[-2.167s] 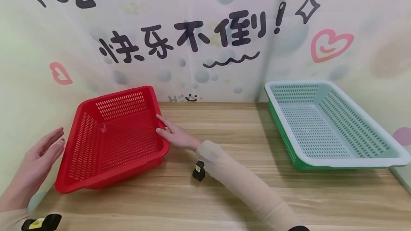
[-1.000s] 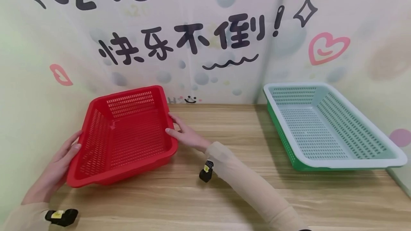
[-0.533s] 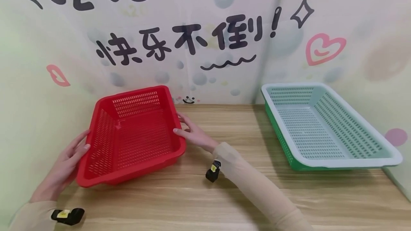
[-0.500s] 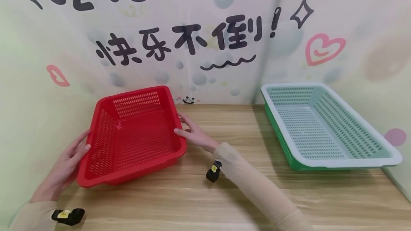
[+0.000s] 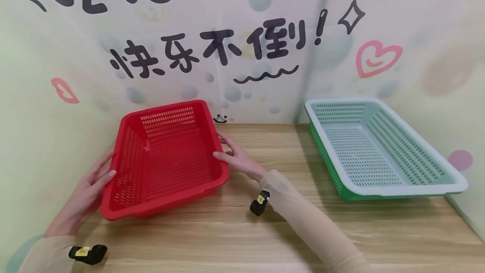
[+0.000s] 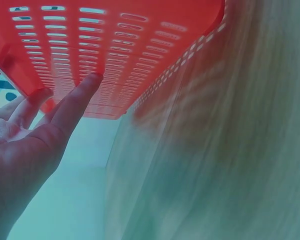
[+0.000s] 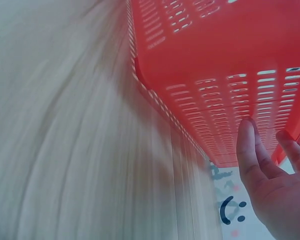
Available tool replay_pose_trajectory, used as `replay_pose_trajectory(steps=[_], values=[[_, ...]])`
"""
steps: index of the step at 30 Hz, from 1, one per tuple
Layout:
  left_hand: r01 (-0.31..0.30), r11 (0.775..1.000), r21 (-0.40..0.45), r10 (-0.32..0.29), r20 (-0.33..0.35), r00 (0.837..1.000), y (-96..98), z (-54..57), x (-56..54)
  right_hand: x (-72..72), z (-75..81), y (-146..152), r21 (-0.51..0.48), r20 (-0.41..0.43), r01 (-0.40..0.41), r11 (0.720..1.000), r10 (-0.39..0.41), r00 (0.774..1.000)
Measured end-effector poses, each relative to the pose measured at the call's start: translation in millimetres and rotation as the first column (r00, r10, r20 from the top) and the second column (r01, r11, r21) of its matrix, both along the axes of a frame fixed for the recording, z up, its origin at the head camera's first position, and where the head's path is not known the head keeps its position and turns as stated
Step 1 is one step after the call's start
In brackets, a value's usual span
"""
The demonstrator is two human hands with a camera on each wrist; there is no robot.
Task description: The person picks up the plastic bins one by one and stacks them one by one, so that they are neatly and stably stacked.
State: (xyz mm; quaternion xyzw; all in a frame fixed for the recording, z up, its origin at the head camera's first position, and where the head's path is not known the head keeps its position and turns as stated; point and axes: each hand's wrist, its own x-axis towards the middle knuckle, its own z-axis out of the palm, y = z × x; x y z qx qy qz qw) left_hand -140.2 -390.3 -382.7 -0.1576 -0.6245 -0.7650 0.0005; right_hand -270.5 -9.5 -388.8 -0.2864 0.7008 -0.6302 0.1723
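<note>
A red plastic basket (image 5: 178,163) with slotted walls is at the left of the head view, low on the wooden table, its inside bare. At its left side my left hand (image 5: 88,191) holds the rim, the thumb against the edge. My right hand (image 5: 240,159) grips the opposite rim, thumb over the top. In the left wrist view the fingers (image 6: 82,97) lie under the rim against the slotted wall. The right wrist view has the other hand's fingers (image 7: 246,145) on the outer wall in the same way.
To the right, a second basket (image 5: 379,191), pale inside and green outside, stands apart on the table (image 5: 265,239). Behind both hangs a printed cloth (image 5: 235,20) with dark lettering, close to the red basket's back edge.
The left hand has come in from beside the red basket to its left rim. Both hands have then shifted right together with the basket. The green and white basket stays in place.
</note>
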Motion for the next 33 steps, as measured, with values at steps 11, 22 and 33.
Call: replay_pose_trajectory(steps=[11,22,33], values=[[0.017,1.0,-0.014,-0.017,0.006,1.0,17.8,4.4,-5.9,-2.8,2.5,23.2,0.012,-0.001,0.005,1.0,-0.005,1.0],[0.031,0.999,-0.01,-0.031,-0.006,0.999,39.1,5.9,-15.8,-2.8,4.2,47.7,0.021,-0.005,0.042,0.999,-0.041,0.999],[0.049,0.999,-0.004,-0.049,-0.018,0.999,55.6,7.5,-22.4,1.9,11.6,69.2,0.041,-0.029,0.072,0.997,-0.071,0.997]])
